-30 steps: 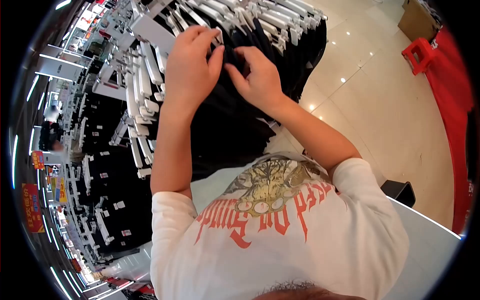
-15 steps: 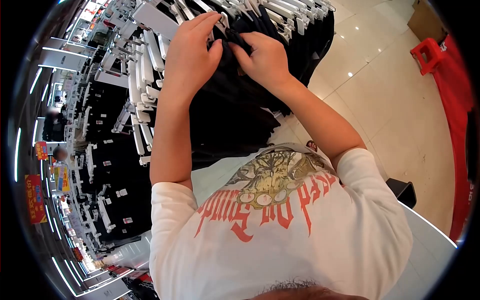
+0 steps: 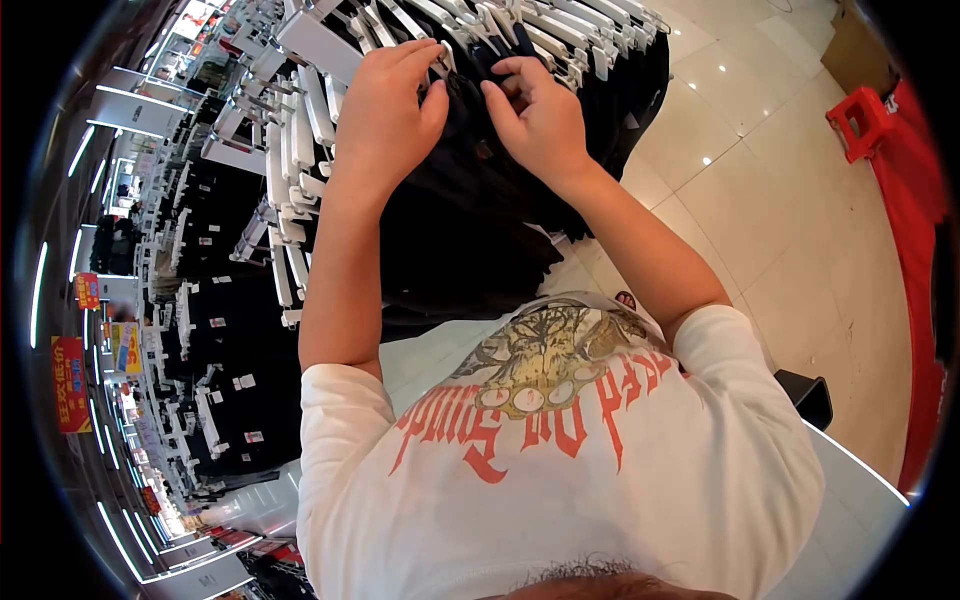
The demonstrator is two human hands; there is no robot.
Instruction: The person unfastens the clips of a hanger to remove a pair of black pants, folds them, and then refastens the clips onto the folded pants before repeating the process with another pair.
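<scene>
At the top of the head view, dark trousers or similar black garments [image 3: 465, 220] hang from white clip hangers [image 3: 555, 45] on a rack. My left hand [image 3: 395, 125] is closed around the clip end of one white hanger, its thumb and forefinger on either side of a pale clip [image 3: 444, 62]. The waist of a black garment hangs just beside that thumb. My right hand [image 3: 543, 120] sits a little to the right, fingers half curled and thumb apart from them. It is close over the dark cloth and grips nothing that I can see.
More white hangers [image 3: 290, 150] with black garments [image 3: 240, 330] line the left side. Across the tiled floor [image 3: 740, 200] are a red stool [image 3: 858, 122], a red cloth-like surface [image 3: 905, 200] and a cardboard box [image 3: 858, 50]. A black bin-like object [image 3: 805, 398] stands by my right elbow.
My right hand has drawn back slightly from the garment's waist, and its thumb and fingers have spread. The left hand stays at the hanger clip. The whole view has shifted slightly.
</scene>
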